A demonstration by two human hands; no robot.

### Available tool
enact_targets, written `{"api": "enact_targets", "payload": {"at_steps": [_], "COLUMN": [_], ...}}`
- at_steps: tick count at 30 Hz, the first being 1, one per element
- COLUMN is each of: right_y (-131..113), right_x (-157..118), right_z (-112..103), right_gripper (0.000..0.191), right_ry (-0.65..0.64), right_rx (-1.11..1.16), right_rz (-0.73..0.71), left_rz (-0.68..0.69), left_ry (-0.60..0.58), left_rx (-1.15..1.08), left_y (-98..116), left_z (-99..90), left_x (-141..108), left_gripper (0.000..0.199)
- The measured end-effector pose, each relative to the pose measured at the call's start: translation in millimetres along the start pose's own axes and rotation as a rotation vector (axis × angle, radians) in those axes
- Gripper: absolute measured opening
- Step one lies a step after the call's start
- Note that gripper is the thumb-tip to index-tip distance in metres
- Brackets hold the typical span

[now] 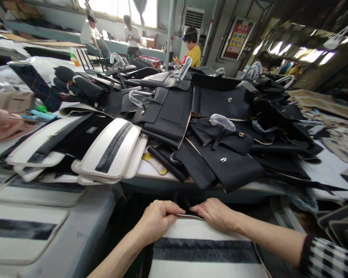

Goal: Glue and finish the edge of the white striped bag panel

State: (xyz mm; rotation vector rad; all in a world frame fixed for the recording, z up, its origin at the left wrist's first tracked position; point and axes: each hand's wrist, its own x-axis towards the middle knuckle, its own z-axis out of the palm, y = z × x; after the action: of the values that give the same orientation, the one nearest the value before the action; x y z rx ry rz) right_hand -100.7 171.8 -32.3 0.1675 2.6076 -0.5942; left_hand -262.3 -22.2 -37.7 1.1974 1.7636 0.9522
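Low in front of me is a cream-white bag panel (pixel 203 231) with a broad dark strip across it. My left hand (pixel 159 221) is closed on its far edge, thumb and fingers pinching the rim. On the same edge, a short way to the right, my right hand (pixel 217 214) grips it too. A thin dark layer shows between the two hands at the rim. The panel's near end runs out of view.
Black leather bag pieces (pixel 174 112) with plastic-wrapped handles pile on the table ahead. Similar white panels (pixel 110 148) are stacked left of them. More striped panels (pixel 20 231) lie on a grey surface at lower left. Several people (pixel 191 50) sit or stand farther back.
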Motion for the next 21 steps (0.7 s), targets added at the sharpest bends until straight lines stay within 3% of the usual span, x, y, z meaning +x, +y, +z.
{"api": "enact_targets", "payload": {"at_steps": [7, 13, 21], "right_y": [-23, -37, -46], "right_x": [16, 24, 35], "right_z": [-1, -2, 0], "right_gripper": [0.051, 0.046, 0.053], "right_ry": [0.039, 0.075, 0.078], "right_rx": [-0.076, -0.062, -0.075], "right_rz": [-0.091, -0.131, -0.122], "left_rz": [0.004, -0.154, -0.196], "left_ry": [-0.008, -0.084, -0.174], "left_rx": [-0.070, -0.262, -0.432], "left_y": [1, -6, -9], "left_z": [-3.0, -8.5, -14.0], "left_x": [-2, -1, -1], "left_gripper": [0.041, 0.037, 0.034]}}
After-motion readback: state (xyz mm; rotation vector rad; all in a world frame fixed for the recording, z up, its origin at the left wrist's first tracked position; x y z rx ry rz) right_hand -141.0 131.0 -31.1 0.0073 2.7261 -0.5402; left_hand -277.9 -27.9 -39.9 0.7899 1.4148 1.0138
